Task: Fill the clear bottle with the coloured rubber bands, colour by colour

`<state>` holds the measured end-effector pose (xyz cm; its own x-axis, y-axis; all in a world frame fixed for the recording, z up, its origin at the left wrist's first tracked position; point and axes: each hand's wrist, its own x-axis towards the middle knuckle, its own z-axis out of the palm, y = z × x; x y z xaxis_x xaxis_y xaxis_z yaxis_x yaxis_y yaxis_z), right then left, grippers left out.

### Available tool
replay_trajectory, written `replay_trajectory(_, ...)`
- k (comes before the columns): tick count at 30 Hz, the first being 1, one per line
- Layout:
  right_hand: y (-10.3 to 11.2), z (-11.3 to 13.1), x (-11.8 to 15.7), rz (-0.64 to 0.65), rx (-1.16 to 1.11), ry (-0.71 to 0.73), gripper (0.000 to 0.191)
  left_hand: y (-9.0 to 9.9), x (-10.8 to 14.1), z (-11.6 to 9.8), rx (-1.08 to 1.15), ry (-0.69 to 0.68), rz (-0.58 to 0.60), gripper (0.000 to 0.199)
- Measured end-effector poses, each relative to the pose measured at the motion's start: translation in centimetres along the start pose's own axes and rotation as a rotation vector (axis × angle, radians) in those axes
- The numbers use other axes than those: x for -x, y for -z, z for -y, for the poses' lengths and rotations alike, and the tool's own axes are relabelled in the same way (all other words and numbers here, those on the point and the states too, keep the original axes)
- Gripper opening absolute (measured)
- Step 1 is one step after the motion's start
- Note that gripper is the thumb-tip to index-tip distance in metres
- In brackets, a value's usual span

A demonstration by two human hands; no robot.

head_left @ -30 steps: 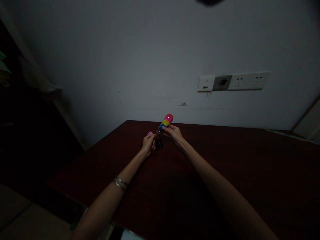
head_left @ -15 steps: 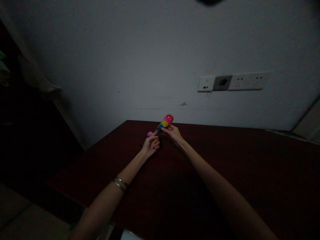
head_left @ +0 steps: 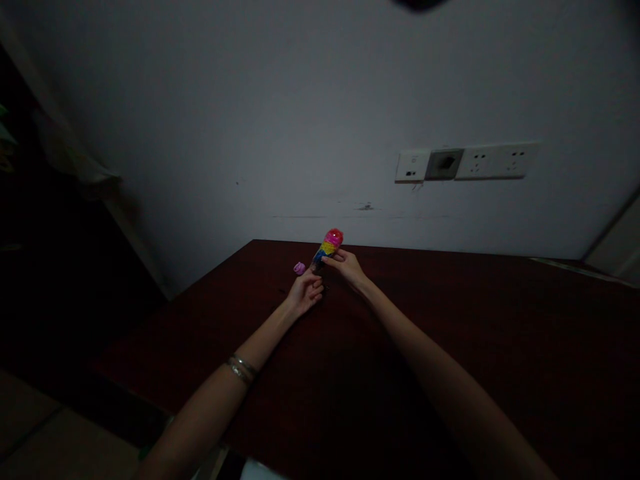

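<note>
A small bottle-like object (head_left: pixel 329 245) with red, pink, yellow and blue bands is held tilted above the dark red table (head_left: pixel 425 300), its red end up and to the right. My right hand (head_left: pixel 347 265) grips it from the right side, thumb and fingers around the blue part. At its lower end, my left hand (head_left: pixel 306 292) pinches it, with the other fingers curled. A small purple rose-shaped piece (head_left: pixel 299 268) is just left of the lower end.
Behind the table rises a pale wall (head_left: pixel 300 133) with a row of sockets (head_left: pixel 467 164) at right. A dark area with a hanging cloth (head_left: pixel 90 170) is at left. Tiled floor (head_left: pixel 30 420) shows at lower left.
The banded object has shifted slightly left and stands a little steeper. My left hand has moved slightly right, and the purple piece shows more clearly apart from it.
</note>
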<state>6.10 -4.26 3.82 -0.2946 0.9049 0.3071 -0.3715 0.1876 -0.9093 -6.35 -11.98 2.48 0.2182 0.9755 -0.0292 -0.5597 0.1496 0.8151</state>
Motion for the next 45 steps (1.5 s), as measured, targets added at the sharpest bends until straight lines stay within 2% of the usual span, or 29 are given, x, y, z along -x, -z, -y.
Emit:
replay_trajectory(11, 0.2, 0.1, 0.0, -0.024, -0.028, -0.026, 0.033, 0.6, -0.9, 0.2, 0.066, -0.032, -0.295, 0.015)
replay_trajectory(14, 0.2, 0.1, -0.1, -0.023, -0.031, -0.053, 0.033, 0.7, -0.8, 0.1, 0.085, -0.070, -0.280, 0.023)
replay_trajectory(18, 0.2, -0.1, -0.1, -0.003, -0.044, -0.076, 0.034, 0.5, -0.3, 0.0, 0.133, -0.084, -0.185, 0.029)
replay_trajectory(23, 0.0, -0.6, 0.0, 0.104, -0.051, -0.070, 0.036, 0.2, 0.2, 0.1, 0.202, -0.019, 0.005, 0.020)
replay_trajectory(28, 0.0, -0.6, 0.0, 0.143, -0.015, -0.039, 0.036, 0.2, 0.3, -0.1, 0.209, 0.034, 0.073, 0.014)
replay_trajectory(33, 0.4, -0.6, -0.3, 0.102, -0.014, -0.013, 0.037, 0.1, 0.2, -0.1, 0.171, 0.008, -0.001, 0.022)
replay_trajectory(41, 0.8, -1.3, -0.9, 0.019, 0.000, -0.023, 0.034, 0.4, -0.3, 0.1, 0.199, -0.039, -0.190, 0.011)
replay_trajectory(45, 0.9, -1.3, -0.8, 0.005, 0.008, -0.053, 0.032, 0.6, -0.4, 0.1, 0.206, -0.066, -0.241, 0.018)
